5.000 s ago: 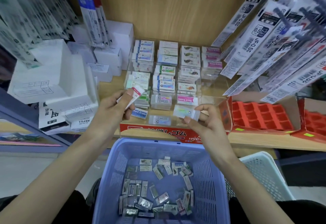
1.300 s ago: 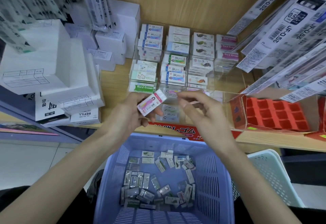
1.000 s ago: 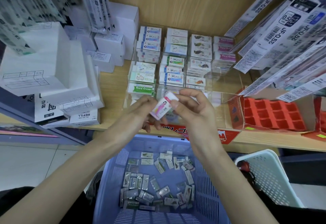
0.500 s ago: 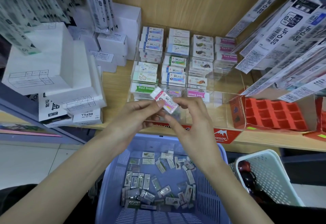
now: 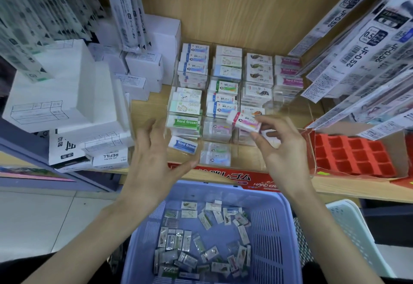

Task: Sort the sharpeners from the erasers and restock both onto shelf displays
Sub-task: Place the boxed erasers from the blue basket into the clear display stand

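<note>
At far left on the wooden shelf [image 5: 147,107] sit stacked white boxes [image 5: 67,91]; one near the shelf edge reads "REFILL" [image 5: 110,157]. The left hand [image 5: 154,160] hovers in front of the clear acrylic display [image 5: 290,113], its grip spread wide with fingers apart, holding nothing. Just right of it in the display lie a green-sleeved eraser marked "Hard Eraser" [image 5: 185,122] and, nearer, a blue one with the same words [image 5: 184,145]. The display holds four columns of stacked erasers; the far right column shows pink "Hard Eraser" sleeves [image 5: 289,80]. The right hand [image 5: 281,149] has its grip pinching a pink-and-white eraser [image 5: 244,122] between thumb and fingertips, above the display's near middle compartments; its long axis runs left to right, the left end tilted slightly farther. A red label [image 5: 225,177] along the shelf front reads "HARD ER", partly hidden. Right of that are red moulded trays [image 5: 350,154], and hanging packs marked "JF-0.5" [image 5: 366,55]. Nearest, a blue basket [image 5: 268,227] holds many small wrapped pieces, too jumbled to count
</note>
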`<state>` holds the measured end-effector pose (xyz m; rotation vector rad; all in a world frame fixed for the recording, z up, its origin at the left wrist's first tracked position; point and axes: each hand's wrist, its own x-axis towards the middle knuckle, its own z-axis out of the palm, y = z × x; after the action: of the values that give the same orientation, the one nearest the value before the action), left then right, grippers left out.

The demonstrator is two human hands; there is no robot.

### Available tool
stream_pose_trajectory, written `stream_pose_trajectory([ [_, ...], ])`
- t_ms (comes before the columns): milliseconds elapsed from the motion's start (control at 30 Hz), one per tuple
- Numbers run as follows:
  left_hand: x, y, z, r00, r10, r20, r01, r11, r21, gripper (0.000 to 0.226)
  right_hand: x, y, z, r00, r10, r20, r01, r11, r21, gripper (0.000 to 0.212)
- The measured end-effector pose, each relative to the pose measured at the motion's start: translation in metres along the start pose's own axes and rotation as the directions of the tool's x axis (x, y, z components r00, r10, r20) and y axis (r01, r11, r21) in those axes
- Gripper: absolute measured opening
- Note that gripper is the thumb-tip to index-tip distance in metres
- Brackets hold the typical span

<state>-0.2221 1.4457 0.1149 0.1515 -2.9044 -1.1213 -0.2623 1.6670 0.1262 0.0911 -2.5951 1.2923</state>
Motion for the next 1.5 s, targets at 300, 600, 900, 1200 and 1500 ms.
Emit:
stream_pose_trajectory([
  [300, 0.005, -0.008, -0.003, 0.991, -0.052, 0.120, 0.046, 0.997, 0.058, 0.102, 0.002, -0.015, 0.019, 0.991, -0.117, 0.064, 0.112, 0.991, 0.072, 0.032],
  [600, 0.008, -0.007, 0.000, 0.998, -0.003, 0.056, -0.003, 0.993, 0.117, 0.106, -0.031, 0.019, -0.008, 0.997, -0.080, 0.013, 0.079, 0.996, 0.033, 0.033],
  [900, 0.014, 0.025, 0.027, 0.913, 0.408, 0.010, -0.401, 0.893, 0.203, 0.075, -0.019, 0.056, -0.064, 0.999, 0.033, -0.016, -0.035, 0.996, -0.085, 0.036],
  [1200, 0.020, 0.021, 0.054, 0.900, 0.397, 0.179, -0.431, 0.872, 0.233, 0.049, -0.014, 0.070, -0.056, 0.999, -0.043, 0.028, 0.046, 0.990, -0.133, 0.045],
  [1500, 0.011, 0.027, 0.060, 0.820, 0.528, 0.219, -0.571, 0.774, 0.273, 0.038, -0.011, 0.071, -0.059, 0.998, -0.063, -0.028, 0.063, 0.998, -0.022, 0.028],
])
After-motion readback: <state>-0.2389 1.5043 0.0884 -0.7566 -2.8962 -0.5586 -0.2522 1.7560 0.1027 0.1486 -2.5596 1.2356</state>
